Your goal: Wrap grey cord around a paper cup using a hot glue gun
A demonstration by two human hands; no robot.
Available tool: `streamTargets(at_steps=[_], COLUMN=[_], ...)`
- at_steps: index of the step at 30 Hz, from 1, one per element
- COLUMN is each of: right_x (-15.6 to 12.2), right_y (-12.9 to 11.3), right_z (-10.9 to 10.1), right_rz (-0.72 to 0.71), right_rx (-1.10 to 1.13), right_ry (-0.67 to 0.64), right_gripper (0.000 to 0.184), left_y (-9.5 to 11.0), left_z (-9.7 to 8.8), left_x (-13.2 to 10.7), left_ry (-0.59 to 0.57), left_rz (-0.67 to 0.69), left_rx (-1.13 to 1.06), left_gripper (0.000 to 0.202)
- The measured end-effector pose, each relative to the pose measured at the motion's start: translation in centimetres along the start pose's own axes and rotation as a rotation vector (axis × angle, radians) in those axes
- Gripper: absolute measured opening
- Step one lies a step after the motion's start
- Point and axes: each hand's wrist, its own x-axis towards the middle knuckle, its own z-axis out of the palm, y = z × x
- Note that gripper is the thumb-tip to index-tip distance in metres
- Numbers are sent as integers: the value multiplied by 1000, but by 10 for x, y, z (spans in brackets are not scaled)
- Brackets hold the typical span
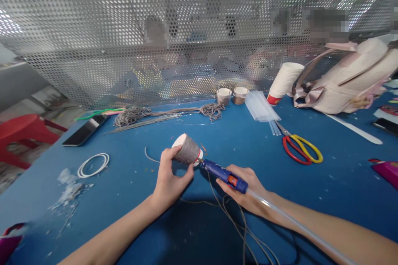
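Observation:
My left hand (170,180) is closed around a paper cup (186,150) that is wrapped in grey string and lies tilted on its side above the blue table (130,198). My right hand (245,186) grips a blue glue gun (224,175) with an orange trigger. The gun's nozzle touches the cup's narrow end. A clear glue stick (292,223) sticks out of the gun's back along my right forearm. Grey string (239,227) trails from the cup towards me.
Red and yellow scissors (300,148), clear glue sticks (261,107), a stack of paper cups (283,82), two string-wrapped cups (231,95), string bundles (133,115), a phone (85,130), a white ring (93,164) and a pink bag (351,80) lie about. Behind the perforated metal screen (93,29) sit other people.

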Motion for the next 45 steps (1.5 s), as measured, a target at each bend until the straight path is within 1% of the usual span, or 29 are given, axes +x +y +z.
streamTargets(at_steps=[2, 4, 7, 11, 16, 19, 21, 26, 31, 35, 37, 40, 42, 45], right_x=[1, 2, 5, 5, 5, 5, 6, 9, 10, 13, 14, 14, 14, 15], right_y=[-1, -4, -8, -10, -11, -12, -13, -15, -18, -21, -24, -27, -28, -27], right_z=[-2, -5, -9, -11, -12, -12, -13, -18, -20, -23, -24, -26, -27, -29], right_rz=[18, 65, 117, 101, 102, 66, 66, 168, 196, 292, 345, 403, 418, 420], right_rx=[14, 30, 43, 54, 79, 79, 81, 103, 157, 195, 218, 238, 241, 256], right_ry=[-7, -2, -14, -45, -17, -41, -56, -29, -73, -65, -69, -109, -118, -129], right_gripper=[20, 21, 22, 22, 23, 22, 22, 25, 26, 31, 31, 32, 33, 30], left_y=[-1, -2, -3, -5, -6, -6, -6, -9, -8, -7, -7, -7, -7, -7], left_z=[0, -1, -2, -4, -5, -6, -7, -9, -11, -13, -14, -14, -15, -15], left_x=[-1, -1, -1, -1, 0, 2, 3, 4, 4, 5, 6, 7, 7, 8], left_ry=[-8, -18, -37, -48, -56, -47, -55, -92, -112, -121, -117, -129, -137, -135], left_rz=[-30, -46, -36, -30, -30, 3, 7, -38, -81, -141, -150, -162, -168, -152], left_rx=[-20, -37, -64, -94, -154, -164, -191, -265, -328, -356, -376, -405, -416, -421], left_gripper=[56, 56, 56, 56, 59, 58, 58, 59, 59, 58, 58, 57, 57, 58])
